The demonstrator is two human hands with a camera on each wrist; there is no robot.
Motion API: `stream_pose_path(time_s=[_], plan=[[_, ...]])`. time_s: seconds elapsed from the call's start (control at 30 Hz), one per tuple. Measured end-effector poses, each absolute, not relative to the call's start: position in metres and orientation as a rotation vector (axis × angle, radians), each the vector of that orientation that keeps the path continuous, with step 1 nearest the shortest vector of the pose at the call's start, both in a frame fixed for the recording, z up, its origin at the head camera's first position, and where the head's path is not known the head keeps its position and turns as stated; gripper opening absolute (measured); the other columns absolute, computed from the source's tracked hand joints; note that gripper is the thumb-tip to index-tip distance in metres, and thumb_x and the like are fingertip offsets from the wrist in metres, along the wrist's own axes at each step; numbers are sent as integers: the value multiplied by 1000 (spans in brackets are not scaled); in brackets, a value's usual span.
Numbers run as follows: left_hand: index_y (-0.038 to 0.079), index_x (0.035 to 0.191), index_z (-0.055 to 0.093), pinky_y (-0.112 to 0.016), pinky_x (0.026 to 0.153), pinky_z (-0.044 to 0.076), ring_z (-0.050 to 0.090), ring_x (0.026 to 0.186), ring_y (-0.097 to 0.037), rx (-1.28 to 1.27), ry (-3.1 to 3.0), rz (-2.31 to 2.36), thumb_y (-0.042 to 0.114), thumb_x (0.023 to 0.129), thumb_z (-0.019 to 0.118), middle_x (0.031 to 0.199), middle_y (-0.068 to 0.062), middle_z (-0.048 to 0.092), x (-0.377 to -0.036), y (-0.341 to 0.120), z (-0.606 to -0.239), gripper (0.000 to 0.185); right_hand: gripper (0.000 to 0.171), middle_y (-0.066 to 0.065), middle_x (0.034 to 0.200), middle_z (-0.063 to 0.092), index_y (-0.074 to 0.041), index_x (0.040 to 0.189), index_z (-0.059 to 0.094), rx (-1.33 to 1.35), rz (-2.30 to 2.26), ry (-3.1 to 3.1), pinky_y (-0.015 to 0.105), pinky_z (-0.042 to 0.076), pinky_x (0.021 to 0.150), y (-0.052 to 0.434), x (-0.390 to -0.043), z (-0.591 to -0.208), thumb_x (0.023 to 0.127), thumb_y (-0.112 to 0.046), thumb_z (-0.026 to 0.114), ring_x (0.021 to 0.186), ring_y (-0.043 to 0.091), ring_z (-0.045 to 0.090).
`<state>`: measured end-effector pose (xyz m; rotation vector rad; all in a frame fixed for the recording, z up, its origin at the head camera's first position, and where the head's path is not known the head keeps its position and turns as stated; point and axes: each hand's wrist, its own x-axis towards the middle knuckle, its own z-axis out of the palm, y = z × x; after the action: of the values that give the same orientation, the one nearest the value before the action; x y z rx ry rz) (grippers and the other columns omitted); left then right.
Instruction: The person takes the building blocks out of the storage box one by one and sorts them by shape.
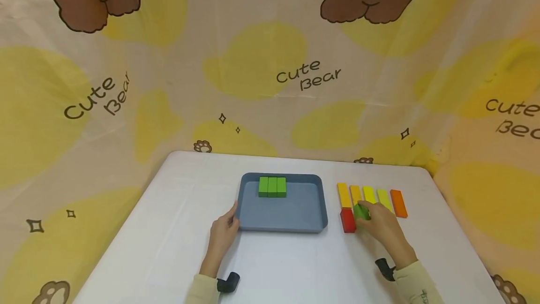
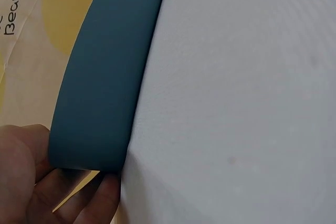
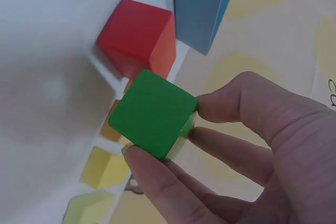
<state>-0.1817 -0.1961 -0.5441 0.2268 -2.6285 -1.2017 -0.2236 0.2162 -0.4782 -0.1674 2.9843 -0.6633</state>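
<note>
In the right hand (image 1: 381, 224), a green rectangular block (image 3: 151, 113) is pinched just beside a red rectangular block (image 1: 348, 220) on the white bench (image 1: 287, 266); the left hand (image 1: 224, 230) grips a blue-grey rectangular tray (image 1: 301, 211) bearing three green rectangular blocks (image 1: 272, 186).

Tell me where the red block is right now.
In the head view, the red block lies on the white table just right of the blue-gray tray, immediately left of the green block pinched by the right hand.
</note>
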Motion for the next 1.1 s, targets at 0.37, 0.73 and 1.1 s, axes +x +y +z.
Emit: stream_pose_path(time_s=[0.37,0.73,1.1], plan=[[10,140,54,-25,60,43,53,66,-14,234,-2646,-1228,9,92,54,131,-17,60,-182,-196,-547,48,55,24,106,63,5,130,58,-100,-579,2946,43,50,74,219,-220,-495,81,-13,74,85,29,52],[9,138,55,-23,55,41,48,58,-12,241,-2620,-1222,8,91,55,129,-17,61,-182,-196,-547,48,53,23,99,62,7,127,59,-105,-540,2991,47,52,76,213,-222,-497,80,-14,76,82,28,53],[7,138,54,-23,57,43,54,63,-12,248,-2622,-1237,7,90,55,129,-19,61,-181,-197,-546,48,51,25,100,61,7,125,60,-117,-527,3003,48,53,75,210,-221,-497,80,-12,74,81,29,54]])
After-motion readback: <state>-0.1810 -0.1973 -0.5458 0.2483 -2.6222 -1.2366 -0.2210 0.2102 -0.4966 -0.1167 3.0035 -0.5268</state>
